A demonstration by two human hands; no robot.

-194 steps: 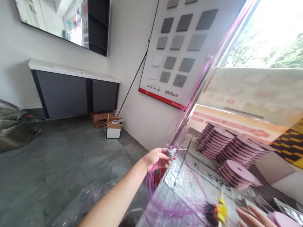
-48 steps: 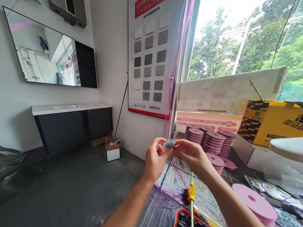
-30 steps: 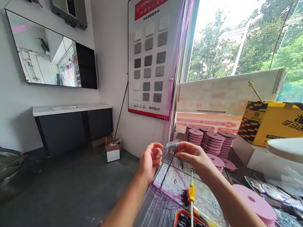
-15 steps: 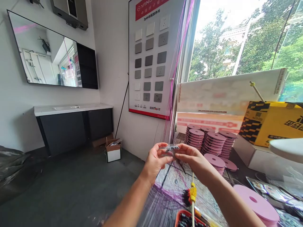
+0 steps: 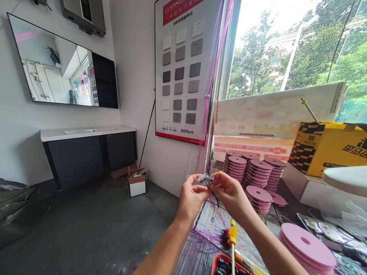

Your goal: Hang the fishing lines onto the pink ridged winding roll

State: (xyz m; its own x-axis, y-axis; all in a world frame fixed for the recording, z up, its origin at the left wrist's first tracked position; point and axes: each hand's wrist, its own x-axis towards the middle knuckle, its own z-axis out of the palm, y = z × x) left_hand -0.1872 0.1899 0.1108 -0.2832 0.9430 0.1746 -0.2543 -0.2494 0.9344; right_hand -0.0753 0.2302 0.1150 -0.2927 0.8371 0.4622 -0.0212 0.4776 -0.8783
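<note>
Both hands meet over the bench in front of me. My left hand [image 5: 191, 195] pinches one side of a cluster of small grey, metal-looking pieces [image 5: 205, 178]; their exact kind is too small to make out. At the cluster's right end, the fingertips of my right hand [image 5: 229, 191] are pressed together on it. A thin dark strand [image 5: 215, 199] dangles below the fingers. Under the hands lie tangled purple threads [image 5: 208, 236]. Nearer to me stands a pale stick with yellow wrapping [image 5: 233, 233], and red and black bits hang beside the wrapping.
Stacks of pink discs [image 5: 259, 173] stand beyond my right arm, with more large pink discs [image 5: 308, 242] closer. A red tray [image 5: 213, 263] holds small black pieces. A yellow box [image 5: 318, 147] sits at the right. Pink threads [image 5: 207, 110] hang beside the window.
My right hand has turned a little and drawn slightly closer to the left one. The dark strand has swung left and hangs more steeply. The view has shifted slightly.
</note>
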